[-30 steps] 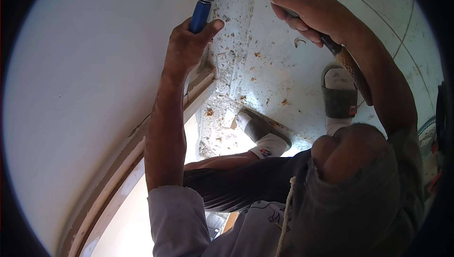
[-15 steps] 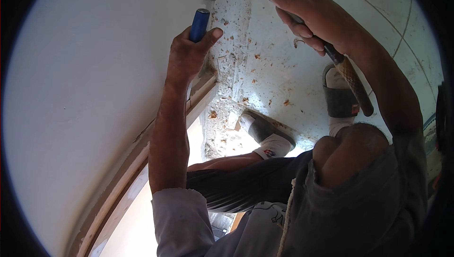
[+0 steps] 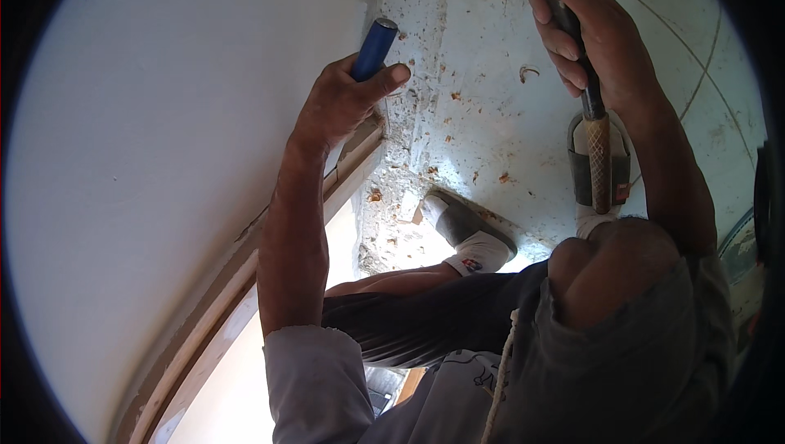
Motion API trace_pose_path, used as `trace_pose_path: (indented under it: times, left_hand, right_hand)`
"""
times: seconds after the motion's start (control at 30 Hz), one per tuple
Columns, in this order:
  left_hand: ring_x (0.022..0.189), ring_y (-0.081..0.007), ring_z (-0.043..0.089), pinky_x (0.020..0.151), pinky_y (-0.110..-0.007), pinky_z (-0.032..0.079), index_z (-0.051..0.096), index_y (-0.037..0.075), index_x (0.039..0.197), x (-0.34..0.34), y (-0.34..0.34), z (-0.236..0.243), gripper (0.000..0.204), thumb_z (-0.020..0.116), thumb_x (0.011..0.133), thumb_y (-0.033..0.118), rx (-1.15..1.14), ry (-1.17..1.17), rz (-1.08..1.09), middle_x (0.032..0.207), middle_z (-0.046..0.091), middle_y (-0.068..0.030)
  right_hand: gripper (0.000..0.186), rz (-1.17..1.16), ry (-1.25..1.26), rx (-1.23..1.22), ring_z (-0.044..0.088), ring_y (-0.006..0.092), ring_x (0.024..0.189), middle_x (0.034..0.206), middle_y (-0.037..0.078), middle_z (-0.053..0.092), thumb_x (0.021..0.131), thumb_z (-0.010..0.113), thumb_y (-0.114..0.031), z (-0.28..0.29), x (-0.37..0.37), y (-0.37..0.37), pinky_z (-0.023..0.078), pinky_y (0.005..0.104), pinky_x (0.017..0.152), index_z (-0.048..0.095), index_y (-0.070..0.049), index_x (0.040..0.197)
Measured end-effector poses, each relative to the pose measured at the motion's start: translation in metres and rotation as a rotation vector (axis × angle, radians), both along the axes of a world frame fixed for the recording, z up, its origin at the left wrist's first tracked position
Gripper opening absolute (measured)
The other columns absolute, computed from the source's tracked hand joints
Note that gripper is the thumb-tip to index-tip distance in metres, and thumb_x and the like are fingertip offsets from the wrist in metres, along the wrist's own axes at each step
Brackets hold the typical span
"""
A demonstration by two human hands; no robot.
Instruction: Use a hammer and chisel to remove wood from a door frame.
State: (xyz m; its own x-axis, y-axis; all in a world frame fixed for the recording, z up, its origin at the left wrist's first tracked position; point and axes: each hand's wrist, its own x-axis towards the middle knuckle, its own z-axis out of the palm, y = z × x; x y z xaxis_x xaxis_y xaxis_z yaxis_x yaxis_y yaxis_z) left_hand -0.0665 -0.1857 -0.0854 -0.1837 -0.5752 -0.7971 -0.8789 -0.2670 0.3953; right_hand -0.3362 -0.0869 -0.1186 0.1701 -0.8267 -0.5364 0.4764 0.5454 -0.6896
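Note:
Fingers of my left hand (image 3: 334, 109) are wrapped round the blue handle of a chisel (image 3: 375, 49), its metal-capped end pointing up and away. The chisel's blade is hidden below the hand, close to the end of a wooden frame (image 3: 350, 168) along the wall. My right hand (image 3: 603, 47) grips a hammer (image 3: 599, 158) partway along its dark shaft, and the patterned grip end hangs below the palm. The hammer's head lies beyond the upper edge of the view. Hammer and chisel are well apart.
A white wall (image 3: 163, 133) fills the left side. Wood chips and a curled shaving (image 3: 529, 73) lie scattered over the dusty tiled floor (image 3: 507, 133). My slippered feet (image 3: 458, 223) are on that floor, beside rough, broken edging along the frame.
My right hand has swung the hammer up and to the right, away from the chisel, taking its head out of view. My left hand and the chisel sit slightly farther right.

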Motion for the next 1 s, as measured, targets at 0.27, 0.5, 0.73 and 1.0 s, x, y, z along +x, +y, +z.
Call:
trace_pose_path:
  times: [0.27,0.5,0.73,1.0]
  left_hand:
    - [0.053,-0.009,0.046,0.052,-0.027,0.038,0.065,0.003,0.081,0.007,0.001,-0.002,0.057,0.075,0.075,0.059,0.039,-0.029,-0.052,0.056,0.047,0.0019]
    - [0.054,-0.0091,0.043,0.053,-0.029,0.037,0.064,0.003,0.078,-0.001,0.008,0.001,0.055,0.076,0.075,0.056,0.044,0.027,-0.119,0.057,0.046,0.0024]
    - [0.055,-0.0097,0.043,0.054,-0.029,0.037,0.063,0.003,0.078,0.002,0.015,0.0,0.055,0.077,0.073,0.056,0.025,-0.01,-0.147,0.058,0.047,0.0021]
    - [0.043,-0.0017,0.032,0.041,-0.021,0.025,0.054,0.011,0.075,0.001,0.008,-0.004,0.044,0.078,0.077,0.048,0.106,0.057,-0.013,0.054,0.038,0.0084]
  right_hand:
    - [0.053,0.25,0.263,-0.104,0.034,0.0038,0.033,0.047,-0.005,0.037,0.096,0.044,-0.055,-0.011,0.009,0.016,0.03,0.0236,0.032,0.047,-0.011,0.067]
    - [0.056,-0.304,0.056,0.16,0.035,0.0087,0.033,0.049,-0.004,0.039,0.094,0.043,-0.062,0.027,-0.017,0.005,0.034,0.0249,0.033,0.047,-0.012,0.07]
    - [0.055,0.235,0.257,-0.005,0.033,0.005,0.033,0.048,-0.005,0.037,0.096,0.04,-0.058,-0.01,0.011,0.037,0.031,0.0236,0.034,0.046,-0.011,0.068]
    - [0.052,-0.064,0.204,-0.078,0.031,0.003,0.033,0.048,-0.007,0.035,0.096,0.039,-0.058,-0.008,-0.003,0.02,0.029,0.022,0.032,0.045,-0.013,0.072]
